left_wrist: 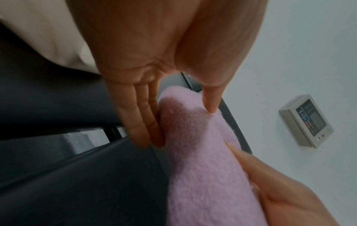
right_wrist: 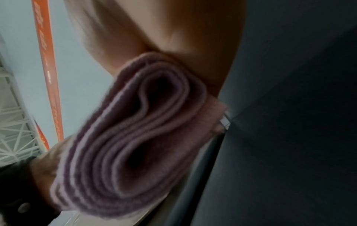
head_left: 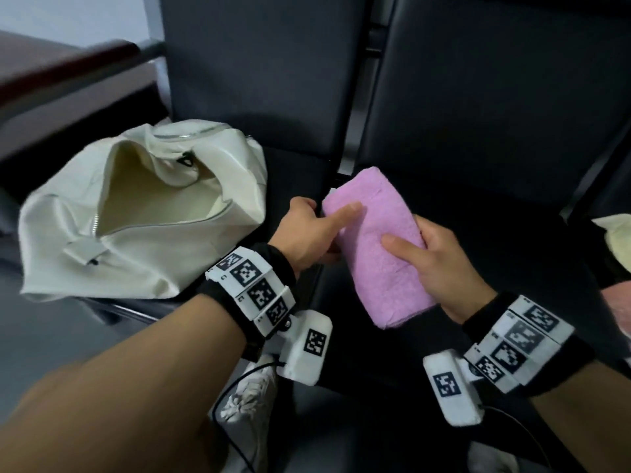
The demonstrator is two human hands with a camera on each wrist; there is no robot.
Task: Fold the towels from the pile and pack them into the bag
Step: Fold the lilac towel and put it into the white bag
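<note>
From the head camera, a folded pink towel (head_left: 374, 244) is held above the dark seats (head_left: 478, 131), gripped at both sides. The left hand (head_left: 309, 232) pinches its far left edge, thumb laid on top, the other fingers hidden beneath. The right hand (head_left: 433, 264) grips the right side, thumb on top, its fingers wrapped out of sight under the cloth. The cream duffel bag (head_left: 143, 213) lies to the left on the neighbouring seat, zip open, and the part of its interior in view looks bare. At the right edge a pale yellow cloth (head_left: 618, 240) and something pink below it are cut off by the frame.

From the left wrist, the left-hand fingers (left_wrist: 139, 116) lie straight against the towel's underside and the thumb presses the top; a wall keypad (left_wrist: 307, 120) shows behind.

From the right wrist, the towel's layered end (right_wrist: 139, 137) fills the blurred view, and the right hand's fingers cannot be made out.
</note>
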